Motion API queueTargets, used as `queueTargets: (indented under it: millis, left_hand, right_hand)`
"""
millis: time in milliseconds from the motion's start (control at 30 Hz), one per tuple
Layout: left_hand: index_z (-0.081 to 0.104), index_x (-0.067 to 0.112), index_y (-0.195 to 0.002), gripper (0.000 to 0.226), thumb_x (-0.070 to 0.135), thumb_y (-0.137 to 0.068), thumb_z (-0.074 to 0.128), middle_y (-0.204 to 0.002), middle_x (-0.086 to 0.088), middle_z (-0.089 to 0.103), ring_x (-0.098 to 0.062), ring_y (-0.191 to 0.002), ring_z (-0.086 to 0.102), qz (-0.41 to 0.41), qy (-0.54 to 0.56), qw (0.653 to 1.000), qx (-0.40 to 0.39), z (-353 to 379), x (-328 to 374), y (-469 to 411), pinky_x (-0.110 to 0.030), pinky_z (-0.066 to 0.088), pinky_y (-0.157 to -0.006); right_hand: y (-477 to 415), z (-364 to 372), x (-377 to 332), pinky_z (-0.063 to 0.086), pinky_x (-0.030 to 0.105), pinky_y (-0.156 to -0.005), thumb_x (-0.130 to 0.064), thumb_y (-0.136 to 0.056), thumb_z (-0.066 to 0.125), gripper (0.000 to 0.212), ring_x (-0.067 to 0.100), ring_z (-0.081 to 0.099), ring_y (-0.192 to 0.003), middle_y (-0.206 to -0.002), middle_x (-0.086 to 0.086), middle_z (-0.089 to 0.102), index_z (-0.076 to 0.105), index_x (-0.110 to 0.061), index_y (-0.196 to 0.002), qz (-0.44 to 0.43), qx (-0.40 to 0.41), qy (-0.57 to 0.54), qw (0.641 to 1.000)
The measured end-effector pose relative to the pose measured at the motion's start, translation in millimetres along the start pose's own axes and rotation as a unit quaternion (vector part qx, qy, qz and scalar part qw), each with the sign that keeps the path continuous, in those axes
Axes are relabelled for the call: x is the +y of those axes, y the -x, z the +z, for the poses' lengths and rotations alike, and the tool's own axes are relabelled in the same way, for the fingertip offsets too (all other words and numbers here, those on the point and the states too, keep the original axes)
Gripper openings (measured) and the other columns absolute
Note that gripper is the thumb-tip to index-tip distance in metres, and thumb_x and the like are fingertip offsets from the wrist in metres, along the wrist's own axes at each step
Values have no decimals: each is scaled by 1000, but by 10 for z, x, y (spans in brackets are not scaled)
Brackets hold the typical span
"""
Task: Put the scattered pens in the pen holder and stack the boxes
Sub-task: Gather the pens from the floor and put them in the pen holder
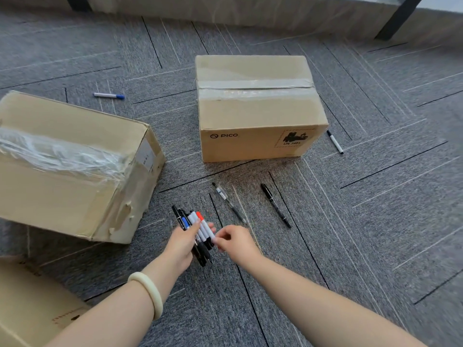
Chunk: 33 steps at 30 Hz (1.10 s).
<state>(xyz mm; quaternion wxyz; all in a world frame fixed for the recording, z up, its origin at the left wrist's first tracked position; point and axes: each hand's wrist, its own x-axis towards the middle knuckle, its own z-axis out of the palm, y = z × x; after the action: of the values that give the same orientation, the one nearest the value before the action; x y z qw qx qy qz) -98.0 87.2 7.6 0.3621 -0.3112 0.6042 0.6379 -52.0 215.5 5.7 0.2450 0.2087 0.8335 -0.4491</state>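
My left hand (181,242) grips a bundle of several pens (198,226), with black, blue and red caps fanned out above my fingers. My right hand (234,240) pinches the lower end of a white marker in that bundle. On the carpet lie a clear gel pen (229,202), a black pen (275,205), a blue-capped marker (109,95) and a black-capped white marker (335,142). A taped PICO box (258,106) stands ahead, a larger box (67,166) at the left, and a third box (30,304) at the bottom left corner. No pen holder is visible.
Grey patterned carpet (363,221) covers the floor. Dark furniture legs (398,18) and a pale wall base run along the far edge. A pale bangle (147,293) is on my left wrist.
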Motion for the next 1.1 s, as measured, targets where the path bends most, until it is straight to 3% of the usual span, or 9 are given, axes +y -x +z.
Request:
queueTargets:
  millis: [67,167,267,400,633,800,933,1000,1100]
  left_hand:
    - [55,-11,-117,35,16,-97,46,-113,-24,66,-27,-94,67,-10,19,1000,-11,31,-9,22,-28,60,-58]
    - [51,-14,-120,34,8,-94,50,-115,-27,64,-24,-87,66,-8,22,1000,-15,50,-16,36,-24,57,-50]
    - [51,-11,-121,35,7,-91,55,-100,-19,68,-21,-85,67,6,5,1000,6,23,10,-9,-32,56,-59]
    - [47,-7,-126,36,5,-93,52,-92,-11,67,-18,-81,66,34,-9,999,9,-60,46,-49,-29,49,-63]
    - [35,-1,-139,54,6,-90,57,-94,-10,68,-19,-84,67,41,-25,999,-2,-127,168,-128,-29,50,-64]
    - [42,1,-128,42,4,-89,59,-96,-11,67,-22,-88,66,31,-51,998,9,-28,231,-121,-34,51,-71]
    - [39,6,-137,74,25,-74,73,-134,-18,55,-34,-120,54,33,-20,999,7,55,184,-168,-52,45,-99]
    - [37,4,-137,71,25,-79,72,-137,-14,51,-35,-124,51,21,35,999,12,82,127,-248,-51,43,-102]
    - [38,4,-137,99,39,-58,86,-136,-19,52,-33,-121,54,21,40,999,-10,170,153,-176,-50,46,-99]
  right_hand:
    - [-4,14,-5,53,33,-79,-27,-83,65,17,23,67,-79,-84,9,73,58,-24,-69,5,7,16,1000]
    - [12,13,-37,52,32,-77,-30,-82,67,17,20,64,-76,-87,8,73,60,-24,-68,-5,7,48,999]
    - [16,-111,-56,52,30,-77,-33,-85,64,21,14,59,-73,-83,1,71,71,-14,-90,-22,25,52,998]
    - [-220,-439,95,48,26,-85,-28,-86,63,33,12,57,-91,-111,0,64,60,-11,-114,15,147,77,986]
    - [-507,-328,216,51,38,-87,-25,-88,60,24,24,59,-98,-112,9,60,58,-8,-106,40,136,164,976]
    - [-351,-289,102,49,25,-70,-23,-90,57,18,12,57,-75,-92,-1,63,63,-11,-103,26,91,28,995]
    - [-126,-99,-68,47,19,-71,-21,-89,59,18,9,57,-74,-85,-4,62,66,-10,-101,-26,5,-1,1000]
    - [-92,-81,-77,50,24,-76,-22,-89,59,18,13,60,-80,-88,0,66,67,-10,-101,-30,7,-2,1000]
    - [-74,-160,-48,44,23,-71,-22,-89,59,18,14,56,-78,-84,-2,62,67,-9,-99,-38,26,23,999]
